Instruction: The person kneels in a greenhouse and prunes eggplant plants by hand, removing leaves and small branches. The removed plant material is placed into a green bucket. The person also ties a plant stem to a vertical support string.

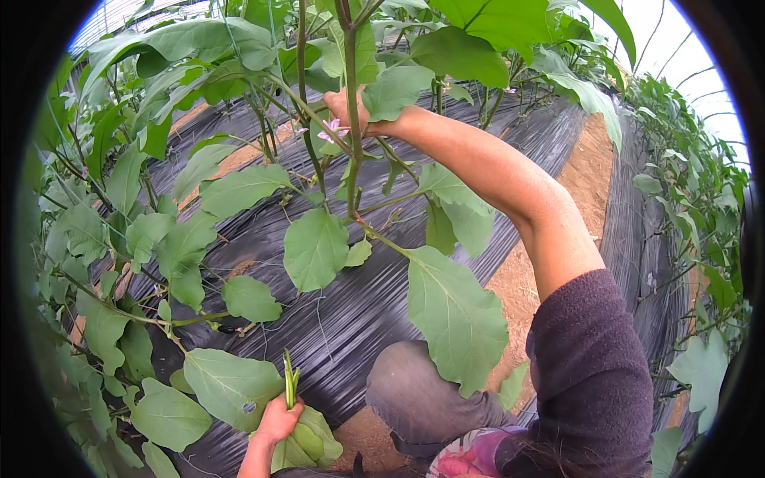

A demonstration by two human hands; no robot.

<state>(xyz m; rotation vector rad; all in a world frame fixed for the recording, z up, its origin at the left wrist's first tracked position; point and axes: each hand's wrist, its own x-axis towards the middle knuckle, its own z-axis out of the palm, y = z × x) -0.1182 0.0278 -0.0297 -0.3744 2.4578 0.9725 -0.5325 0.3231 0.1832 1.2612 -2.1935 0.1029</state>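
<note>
My left hand (279,421), low in the view, is closed round a small bunch of picked eggplant leaves (307,443). Their cut green stalks (290,381) stick up above the fist, and the blades hang below it. My right arm stretches far forward to an upright eggplant plant. There my right hand (343,107) is closed behind the plant's main stem (351,88). The stem and a leaf (394,92) cover part of its fingers, so what they grip is hidden. A pale purple flower (333,131) sits just below that hand.
Black plastic mulch (319,350) covers the beds, with bare soil (590,171) along the strip on the right. Dense eggplant leaves crowd the left side. Another plant row (693,207) stands at right. My bent knee (422,390) is below. Thin strings (231,36) hang among the stems.
</note>
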